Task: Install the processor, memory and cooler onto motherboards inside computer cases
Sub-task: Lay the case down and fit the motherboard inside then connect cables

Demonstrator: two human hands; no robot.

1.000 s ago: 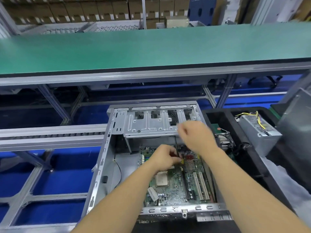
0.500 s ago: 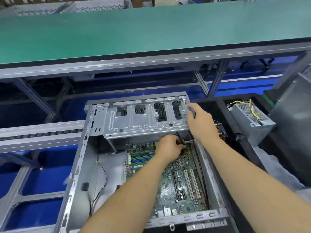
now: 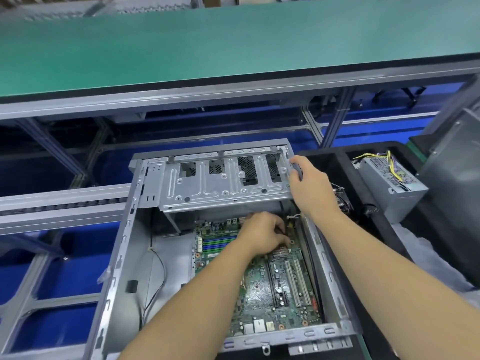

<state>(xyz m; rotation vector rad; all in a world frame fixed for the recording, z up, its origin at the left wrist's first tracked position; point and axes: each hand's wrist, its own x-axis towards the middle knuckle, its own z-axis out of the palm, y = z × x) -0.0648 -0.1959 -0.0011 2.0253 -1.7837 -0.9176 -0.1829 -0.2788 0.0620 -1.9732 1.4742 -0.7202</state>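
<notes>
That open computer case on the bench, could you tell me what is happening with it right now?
A person is working inside the open computer case, which lies on its side. The right hand grips the right edge of the metal drive cage at the case's far end. The left hand is curled over the far part of the motherboard, pinching something dark and thin that is too small to identify. A power supply sits in a black tray to the right.
</notes>
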